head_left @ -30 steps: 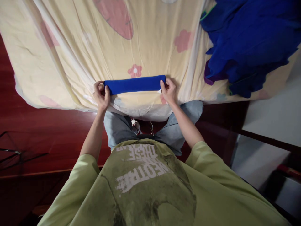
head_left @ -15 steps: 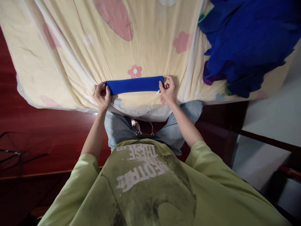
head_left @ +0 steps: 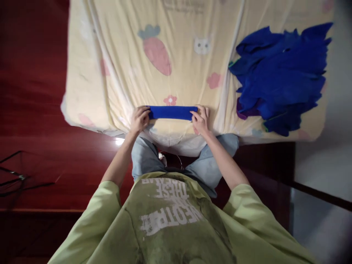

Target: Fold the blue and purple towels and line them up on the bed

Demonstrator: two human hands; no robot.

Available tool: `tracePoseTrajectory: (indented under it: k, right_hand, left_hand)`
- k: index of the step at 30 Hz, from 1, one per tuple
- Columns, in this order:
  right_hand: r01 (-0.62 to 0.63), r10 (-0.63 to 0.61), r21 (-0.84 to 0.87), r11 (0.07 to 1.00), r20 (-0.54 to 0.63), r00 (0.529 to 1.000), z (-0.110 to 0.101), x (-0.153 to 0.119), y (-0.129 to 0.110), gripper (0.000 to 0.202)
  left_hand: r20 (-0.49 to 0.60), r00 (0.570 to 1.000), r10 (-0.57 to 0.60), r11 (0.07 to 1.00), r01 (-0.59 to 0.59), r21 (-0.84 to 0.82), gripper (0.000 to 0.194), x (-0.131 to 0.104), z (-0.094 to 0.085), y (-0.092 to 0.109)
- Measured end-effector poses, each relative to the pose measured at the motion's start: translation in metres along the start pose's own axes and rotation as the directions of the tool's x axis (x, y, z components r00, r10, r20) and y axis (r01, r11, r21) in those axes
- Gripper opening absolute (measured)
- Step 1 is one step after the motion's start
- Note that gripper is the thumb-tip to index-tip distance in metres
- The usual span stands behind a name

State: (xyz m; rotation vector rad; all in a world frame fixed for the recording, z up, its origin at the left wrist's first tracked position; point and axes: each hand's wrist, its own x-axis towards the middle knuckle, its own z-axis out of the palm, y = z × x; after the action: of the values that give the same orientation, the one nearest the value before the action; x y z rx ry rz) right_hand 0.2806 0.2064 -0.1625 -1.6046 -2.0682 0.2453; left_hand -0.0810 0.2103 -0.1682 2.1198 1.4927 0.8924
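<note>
A narrow blue strip of folded cloth (head_left: 171, 113) lies level across the near edge of the bed, just below a small pink flower print. My left hand (head_left: 141, 118) pinches its left end, fingers curled over the corner. At the other end my right hand (head_left: 200, 118) grips the right corner between thumb and fingers. The bed (head_left: 181, 88) has a cream sheet printed with a carrot, a cat face and flowers.
A heap of blue cloths (head_left: 286, 77) covers the right part of the bed, with a purple piece at its lower left. A thin black metal stand (head_left: 20, 176) is on the red floor (head_left: 68, 157) at the left. A pale wall surface (head_left: 321, 157) borders the right.
The camera view has shifted, showing more of the bed and the whole blue heap. Both hands still hold the strip's ends, with the left fingers now more over its corner.
</note>
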Motion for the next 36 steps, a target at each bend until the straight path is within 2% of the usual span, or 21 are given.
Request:
tracePoseTrajectory:
  k: [2, 5, 11, 15, 19, 22, 25, 28, 30, 32, 34, 36]
  right_hand:
    - [0.058, -0.054, -0.044, 0.997, 0.105, 0.993, -0.006, -0.001, -0.002, 0.033]
    - [0.163, -0.137, -0.092, 0.982, 0.242, 0.961, -0.015, 0.0, -0.004, 0.043]
    - [0.292, -0.207, -0.205, 0.934, 0.355, 0.912, -0.024, 0.016, 0.0, 0.05]
    - [0.357, -0.251, -0.221, 0.907, 0.396, 0.883, -0.029, 0.044, 0.0, 0.048]
    - [0.414, -0.31, -0.22, 0.883, 0.39, 0.867, -0.035, 0.093, -0.02, 0.051]
    - [0.47, -0.364, -0.218, 0.855, 0.393, 0.845, -0.027, 0.141, -0.06, 0.055]
    - [0.565, -0.47, -0.167, 0.808, 0.395, 0.789, 0.005, 0.199, -0.121, 0.053]
    - [0.659, -0.609, -0.061, 0.75, 0.326, 0.723, 0.06, 0.261, -0.197, 0.039]
    - [0.687, -0.667, 0.013, 0.727, 0.25, 0.701, 0.102, 0.299, -0.252, 0.031]
    - [0.701, -0.7, 0.064, 0.71, 0.176, 0.692, 0.143, 0.329, -0.305, 0.028]
    - [0.7, -0.7, 0.07, 0.711, 0.167, 0.694, 0.179, 0.346, -0.349, 0.029]
    - [0.67, -0.672, 0.09, 0.737, 0.206, 0.712, 0.206, 0.348, -0.376, 0.028]
  left_hand:
    - [0.092, 0.991, 0.095, 0.994, -0.099, 0.04, 0.041, -0.004, -0.004, -0.002]
    - [0.188, 0.972, 0.143, 0.977, -0.168, 0.129, 0.053, -0.005, -0.011, -0.005]
    - [0.316, 0.939, 0.137, 0.927, -0.234, 0.293, 0.042, 0.019, -0.016, -0.008]
    - [0.352, 0.919, 0.177, 0.882, -0.307, 0.358, 0.034, 0.03, -0.026, -0.009]
    - [0.277, 0.928, 0.251, 0.873, -0.34, 0.349, 0.037, 0.012, -0.059, -0.016]
    - [0.169, 0.941, 0.294, 0.897, -0.333, 0.291, 0.04, -0.021, -0.096, -0.033]
    - [0.046, 0.954, 0.297, 0.918, -0.298, 0.26, 0.041, -0.059, -0.135, -0.062]
    - [-0.096, 0.968, 0.233, 0.932, -0.194, 0.307, 0.043, -0.091, -0.17, -0.098]
    - [-0.203, 0.967, 0.156, 0.933, -0.076, 0.351, 0.045, -0.104, -0.189, -0.121]
    - [-0.313, 0.947, 0.069, 0.918, 0.063, 0.392, 0.045, -0.111, -0.204, -0.142]
    - [-0.381, 0.924, -0.007, 0.884, 0.183, 0.429, 0.044, -0.112, -0.212, -0.16]
    - [-0.375, 0.924, -0.073, 0.851, 0.253, 0.46, 0.045, -0.111, -0.213, -0.173]
